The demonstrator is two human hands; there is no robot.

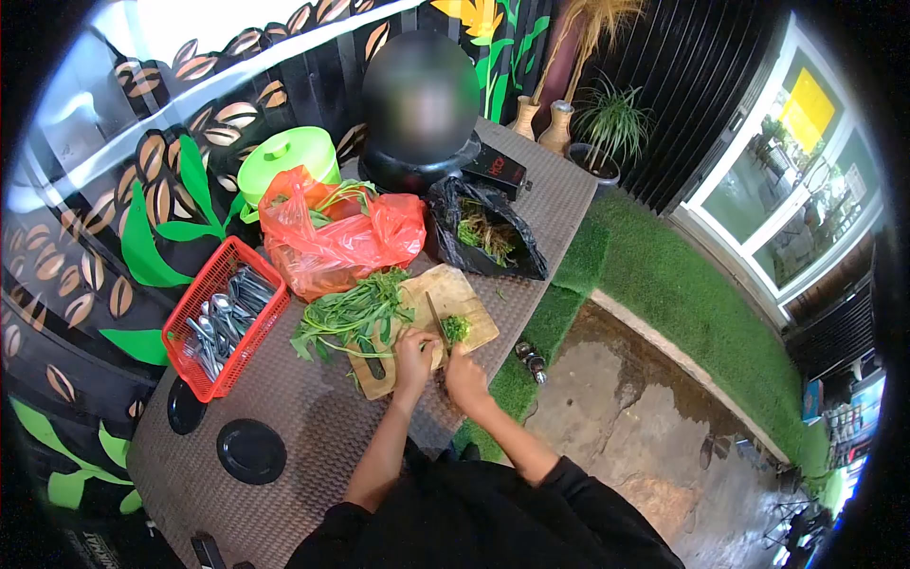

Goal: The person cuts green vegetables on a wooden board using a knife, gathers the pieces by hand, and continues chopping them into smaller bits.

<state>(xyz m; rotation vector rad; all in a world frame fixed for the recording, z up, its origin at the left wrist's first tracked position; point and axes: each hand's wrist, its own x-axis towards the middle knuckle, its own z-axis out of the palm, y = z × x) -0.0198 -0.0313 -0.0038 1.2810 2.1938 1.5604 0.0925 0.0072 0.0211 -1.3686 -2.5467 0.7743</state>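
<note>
Greens: long thin stems with narrow leaves, one loose bunch lying across the left half of your cutting board. One small chopped pile sits by the knife blade. Your left hand has fingers curled down on the stems, pinning them. Your right hand is closed round the knife handle, blade on the board. Count: one board, one knife, one red basket of spoons, two plastic bags, two black discs.
</note>
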